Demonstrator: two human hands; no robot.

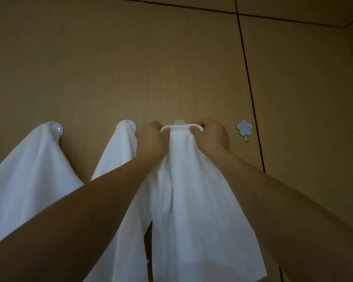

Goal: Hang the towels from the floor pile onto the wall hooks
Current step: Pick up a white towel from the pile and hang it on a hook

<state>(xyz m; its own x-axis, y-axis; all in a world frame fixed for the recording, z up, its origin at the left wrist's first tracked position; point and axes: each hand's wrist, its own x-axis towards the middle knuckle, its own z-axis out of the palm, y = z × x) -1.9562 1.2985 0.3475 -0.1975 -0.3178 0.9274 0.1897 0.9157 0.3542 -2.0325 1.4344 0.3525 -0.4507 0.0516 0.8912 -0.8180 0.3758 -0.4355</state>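
Tan wall [171, 58]; L hand [153, 139] + R hand [212, 137] each pinching top edge of white towel [192, 200] by green hook [179, 122].

white towels [192, 200], tan wall [130, 68], pale green hook [179, 122], blue flower hook [244, 128]

I'm facing what looks like a home washroom wall: tan panels [151, 68] with dark seams [246, 68], a row of small stick-on hooks [58, 130], one a blue flower [244, 128], white towels [29, 169] draped over them.
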